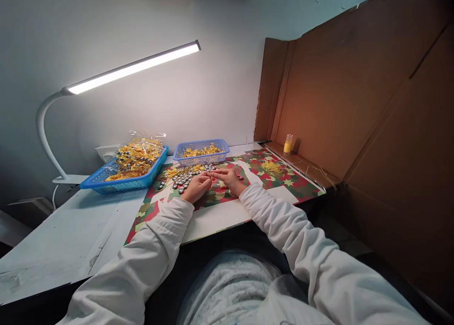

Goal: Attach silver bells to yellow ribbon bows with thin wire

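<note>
My left hand [197, 187] and my right hand [229, 180] meet fingertip to fingertip above the camouflage-patterned mat [307, 188]. The fingers of both are pinched together, and whatever lies between them is too small to make out. Just behind and left of my left hand lies a pile of shiny silver beads [184, 176], with yellow strands [173, 172] beside it. A small red item [240, 177] rests on the mat near my right fingers.
A blue basket [120, 185] of yellow pieces in clear plastic stands left, a smaller blue basket [202, 161] behind the beads. Yellow threads [272, 167] lie right, near a yellow bottle [287, 145] by the cardboard wall [354, 102]. A lit lamp [135, 68] hangs over the left.
</note>
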A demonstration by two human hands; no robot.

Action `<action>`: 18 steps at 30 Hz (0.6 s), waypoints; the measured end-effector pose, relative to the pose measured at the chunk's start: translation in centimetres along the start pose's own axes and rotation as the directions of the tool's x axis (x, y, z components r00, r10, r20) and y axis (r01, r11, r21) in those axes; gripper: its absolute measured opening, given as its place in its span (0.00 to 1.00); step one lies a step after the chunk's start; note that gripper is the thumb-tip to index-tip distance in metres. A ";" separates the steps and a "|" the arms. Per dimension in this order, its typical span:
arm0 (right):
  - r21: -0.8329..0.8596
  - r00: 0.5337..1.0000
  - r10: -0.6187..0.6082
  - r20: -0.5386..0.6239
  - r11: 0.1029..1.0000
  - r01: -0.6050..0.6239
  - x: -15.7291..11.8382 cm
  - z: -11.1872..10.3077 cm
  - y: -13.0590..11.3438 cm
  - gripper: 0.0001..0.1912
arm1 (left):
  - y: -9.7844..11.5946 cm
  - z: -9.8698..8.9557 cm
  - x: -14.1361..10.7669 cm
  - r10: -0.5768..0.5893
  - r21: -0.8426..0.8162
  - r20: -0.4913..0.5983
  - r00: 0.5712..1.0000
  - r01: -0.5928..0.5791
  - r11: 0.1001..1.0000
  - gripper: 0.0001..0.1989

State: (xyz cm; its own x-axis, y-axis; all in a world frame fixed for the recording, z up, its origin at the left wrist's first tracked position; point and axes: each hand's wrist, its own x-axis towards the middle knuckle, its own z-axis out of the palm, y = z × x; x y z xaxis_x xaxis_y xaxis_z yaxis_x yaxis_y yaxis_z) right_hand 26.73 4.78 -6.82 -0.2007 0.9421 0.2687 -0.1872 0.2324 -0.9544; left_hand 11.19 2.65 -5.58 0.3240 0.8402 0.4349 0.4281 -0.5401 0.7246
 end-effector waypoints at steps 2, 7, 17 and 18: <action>0.013 0.999 0.019 0.047 1.000 -0.020 -0.1 -0.1 -0.2 0.20 | 0.1 -0.1 0.0 0.032 0.022 0.015 0.999 -0.032 0.999 0.15; 0.018 0.990 0.049 0.134 0.998 -0.052 -0.1 -0.3 -0.5 0.22 | 0.1 -0.2 -0.1 0.086 0.096 0.007 0.996 -0.086 0.992 0.16; -0.082 0.995 0.029 0.097 0.996 -0.021 -0.1 -0.3 -0.1 0.20 | -0.6 -0.5 0.1 0.013 0.017 -0.038 0.999 -0.012 1.000 0.18; -0.097 0.995 0.017 0.097 0.995 -0.008 -0.1 -0.3 0.0 0.19 | -0.6 -0.5 0.1 -0.028 -0.020 -0.056 0.998 0.027 0.999 0.20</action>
State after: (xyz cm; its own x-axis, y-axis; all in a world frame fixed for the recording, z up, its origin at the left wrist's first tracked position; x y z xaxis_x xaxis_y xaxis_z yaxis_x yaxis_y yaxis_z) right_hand 27.06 4.78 -6.83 -0.2964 0.9180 0.2634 -0.0912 0.2473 -0.9646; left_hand 10.53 3.08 -5.66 0.2644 0.8563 0.4438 0.4199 -0.5164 0.7463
